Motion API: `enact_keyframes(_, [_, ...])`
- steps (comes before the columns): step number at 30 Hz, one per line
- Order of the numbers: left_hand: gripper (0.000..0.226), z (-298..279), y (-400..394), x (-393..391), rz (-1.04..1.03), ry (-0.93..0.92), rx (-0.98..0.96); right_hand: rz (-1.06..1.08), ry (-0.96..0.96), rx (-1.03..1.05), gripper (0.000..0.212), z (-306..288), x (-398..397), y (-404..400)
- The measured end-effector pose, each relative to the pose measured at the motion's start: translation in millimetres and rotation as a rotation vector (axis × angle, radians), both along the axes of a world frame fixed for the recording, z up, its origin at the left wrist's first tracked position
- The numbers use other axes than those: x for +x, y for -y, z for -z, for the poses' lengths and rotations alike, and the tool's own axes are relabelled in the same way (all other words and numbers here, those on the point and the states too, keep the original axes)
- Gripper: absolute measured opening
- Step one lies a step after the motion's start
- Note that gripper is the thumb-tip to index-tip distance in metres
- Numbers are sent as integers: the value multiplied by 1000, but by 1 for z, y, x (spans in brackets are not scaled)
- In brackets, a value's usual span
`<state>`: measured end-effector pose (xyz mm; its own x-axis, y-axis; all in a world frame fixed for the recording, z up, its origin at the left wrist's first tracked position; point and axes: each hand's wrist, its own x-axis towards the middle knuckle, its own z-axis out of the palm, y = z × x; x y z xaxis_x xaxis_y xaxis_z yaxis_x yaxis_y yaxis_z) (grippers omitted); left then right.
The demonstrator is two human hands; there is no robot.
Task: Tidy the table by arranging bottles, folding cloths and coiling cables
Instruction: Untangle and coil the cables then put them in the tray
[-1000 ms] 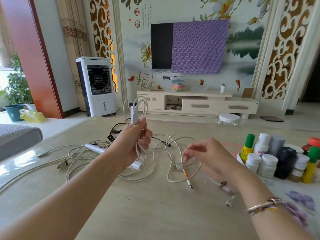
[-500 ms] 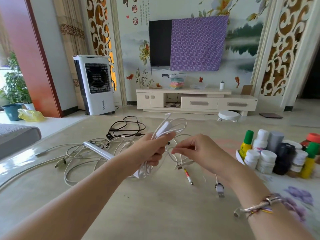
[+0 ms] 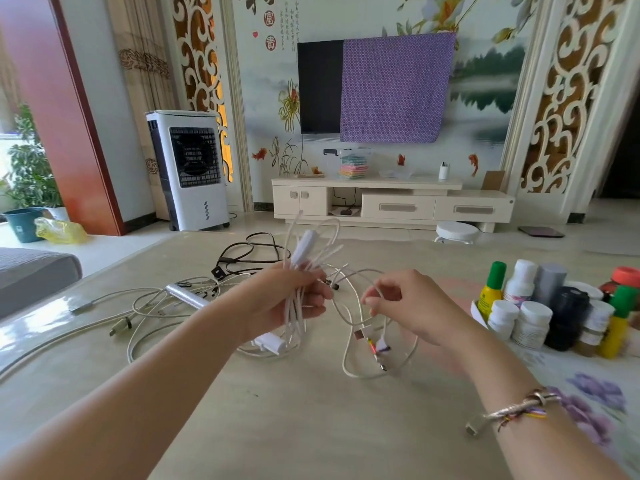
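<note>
Since the earlier frames, the bundle of white cable (image 3: 298, 306) has been kept gathered in the left hand (image 3: 284, 303), while the right hand (image 3: 408, 306) has been brought up close beside it from lower on the table. The bundle is gripped by the curled fingers of the left hand, with an inline switch (image 3: 303, 249) and several loops standing up above the fist and a white plug (image 3: 270, 342) hanging below it. A strand of the same cable is pinched between thumb and fingertips of the right hand; from there a slack loop (image 3: 349, 362) is draped down onto the table (image 3: 311, 420), ending in small connectors (image 3: 375, 346).

Behind the left forearm, a tangle of pale cables (image 3: 149, 310) and a silver tube-shaped device (image 3: 187, 296) are spread on the tabletop, and a black cable (image 3: 249, 251) is lying further back. At the right edge, a cluster of bottles and jars (image 3: 550, 306) is stood upright, well apart from the hands. A bracelet (image 3: 512, 408) is worn on the right wrist. Beyond the table, a white air cooler (image 3: 190, 168) and a TV half covered by a purple cloth (image 3: 394, 88) can be seen.
</note>
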<state>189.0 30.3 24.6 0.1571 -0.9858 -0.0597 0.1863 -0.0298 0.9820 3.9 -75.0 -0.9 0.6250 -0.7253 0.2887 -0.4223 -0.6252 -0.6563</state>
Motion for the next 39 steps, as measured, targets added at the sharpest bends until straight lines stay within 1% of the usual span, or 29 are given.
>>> enact_keyframes(3, [18, -1, 2, 8, -41, -131, -39, -56, 30, 153, 17, 1, -4, 3])
enact_keyframes(6, [23, 1, 4, 8, -54, -184, -9, -82, 102, 300, 20, 0, -3, 1])
enact_keyframes(10, [26, 2, 5, 0, -48, -88, 47, -82, 300, 382, 23, -6, 2, -7])
enact_keyframes(13, [23, 5, 5, -8, -72, 72, 69, -116, 377, 395, 23, -13, 5, -16])
enact_keyframes(15, [23, 10, 6, -14, -102, 202, 63, -141, 375, 408, 24, -15, 8, -22])
enact_keyframes(17, [25, 13, 7, -19, -122, 258, 37, -170, 370, 432, 27, -16, 12, -28])
enact_keyframes(21, [26, 17, 10, -20, -170, 217, -64, -207, 324, 433, 30, -17, 14, -32])
enact_keyframes(24, [21, 18, 10, -21, -96, 231, -143, -214, 258, 393, 28, -14, 18, -36])
enact_keyframes(26, [20, 18, 9, -22, -63, 244, -161, -213, 268, 373, 27, -11, 21, -38])
enact_keyframes(30, [18, 16, 8, -21, -90, 171, -160, -195, 319, 363, 23, -10, 24, -36])
enact_keyframes(32, [18, 15, 7, -21, -97, 184, -156, -187, 324, 350, 22, -9, 25, -36])
enact_keyframes(35, [18, 15, 5, -23, -107, 269, -140, -163, 235, 316, 24, -7, 24, -36])
enact_keyframes(37, [21, 15, 5, -24, -142, 293, -116, -143, 111, 297, 26, -11, 18, -32])
enact_keyframes(39, [26, 15, 6, -25, -200, 293, -94, -82, 3, 236, 26, -19, 4, -23])
